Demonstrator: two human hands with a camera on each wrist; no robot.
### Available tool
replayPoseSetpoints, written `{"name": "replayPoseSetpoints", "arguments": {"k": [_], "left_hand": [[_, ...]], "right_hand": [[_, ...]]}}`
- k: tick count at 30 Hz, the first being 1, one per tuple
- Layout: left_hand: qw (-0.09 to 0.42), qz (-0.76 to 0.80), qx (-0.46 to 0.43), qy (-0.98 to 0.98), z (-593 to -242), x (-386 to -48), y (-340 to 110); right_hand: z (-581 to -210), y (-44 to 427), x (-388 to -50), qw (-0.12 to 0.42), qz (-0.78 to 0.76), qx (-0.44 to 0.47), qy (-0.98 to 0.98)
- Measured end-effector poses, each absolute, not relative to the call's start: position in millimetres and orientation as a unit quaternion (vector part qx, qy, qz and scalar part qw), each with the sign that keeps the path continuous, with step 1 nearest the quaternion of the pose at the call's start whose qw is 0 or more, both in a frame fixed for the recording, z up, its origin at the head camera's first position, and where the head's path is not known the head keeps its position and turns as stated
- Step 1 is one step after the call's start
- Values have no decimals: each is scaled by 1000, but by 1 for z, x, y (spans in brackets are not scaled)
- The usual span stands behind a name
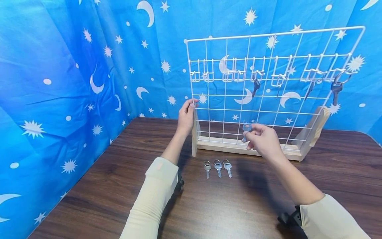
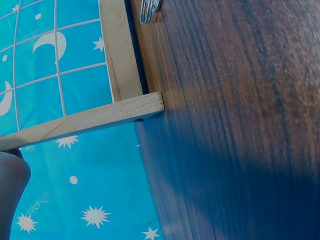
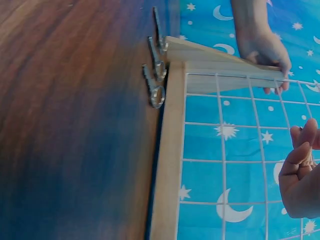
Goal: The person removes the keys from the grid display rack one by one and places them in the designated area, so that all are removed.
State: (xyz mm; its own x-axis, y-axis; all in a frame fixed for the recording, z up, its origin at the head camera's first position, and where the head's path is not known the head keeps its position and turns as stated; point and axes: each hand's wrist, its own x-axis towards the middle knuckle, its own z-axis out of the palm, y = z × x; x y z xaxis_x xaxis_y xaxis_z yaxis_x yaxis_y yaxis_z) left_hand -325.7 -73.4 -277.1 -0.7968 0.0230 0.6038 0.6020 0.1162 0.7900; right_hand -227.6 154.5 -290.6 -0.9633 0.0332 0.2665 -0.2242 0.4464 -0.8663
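Observation:
A white wire grid rack (image 1: 223, 108) stands in a wooden base (image 1: 238, 146). My left hand (image 1: 186, 117) grips the rack's left edge at the top of its wooden side piece (image 2: 75, 121), as the right wrist view also shows. In front of the rack's lower middle, my right hand (image 1: 265, 139) pinches a key (image 1: 247, 127) between thumb and fingers, its head upward. In the right wrist view that hand (image 3: 302, 177) hides most of the key. White hooks (image 1: 233, 75) line the upper grid; several dark keys (image 1: 336, 89) hang from those toward the right.
Three silver keys with rings, a left one (image 1: 207, 170), a middle one (image 1: 218, 168) and a right one (image 1: 227, 168), lie on the dark wooden table (image 1: 119, 186) before the base. A blue curtain (image 1: 167, 39) with moons and stars hangs behind and at the left.

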Motion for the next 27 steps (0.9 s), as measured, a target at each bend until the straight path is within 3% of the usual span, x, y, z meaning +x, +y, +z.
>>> {"name": "replayPoseSetpoints", "arguments": {"k": [16, 27], "left_hand": [[223, -631, -226, -707, -278, -328, -74], [227, -630, -224, -708, -278, -327, -74]], "right_hand": [[-322, 163, -241, -19, 534, 46, -844], [-343, 165, -253, -83, 496, 74, -861]]}}
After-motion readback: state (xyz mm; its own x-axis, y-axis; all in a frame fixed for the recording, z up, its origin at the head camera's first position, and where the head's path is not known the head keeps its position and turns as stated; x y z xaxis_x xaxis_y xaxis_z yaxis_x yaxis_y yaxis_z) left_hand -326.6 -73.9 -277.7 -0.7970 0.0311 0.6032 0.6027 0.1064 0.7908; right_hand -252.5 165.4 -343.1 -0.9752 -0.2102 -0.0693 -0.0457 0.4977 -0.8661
